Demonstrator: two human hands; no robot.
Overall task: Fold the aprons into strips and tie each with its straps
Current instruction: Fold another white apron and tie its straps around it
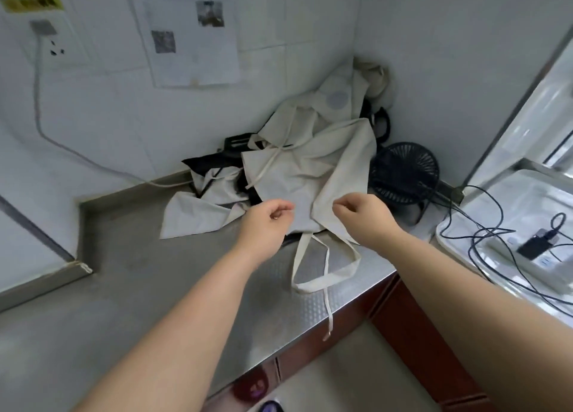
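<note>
I judge the step in hand is drawing the top apron (310,170) off the other aprons (335,98), so I'd take its near hem in both hands, pull toward 6 o'clock onto bare counter (155,272) and flatten it before any fold. The right hand (361,214) pinches the cloth's turned-over edge, while the left hand (268,218) is curled at the hem and I cannot tell whether it holds cloth. The apron is cream and rumpled, lying at 12 o'clock of the hands in the wall corner, its straps (310,285) looping toward 6 o'clock, one end dangling past the counter's lip.
</note>
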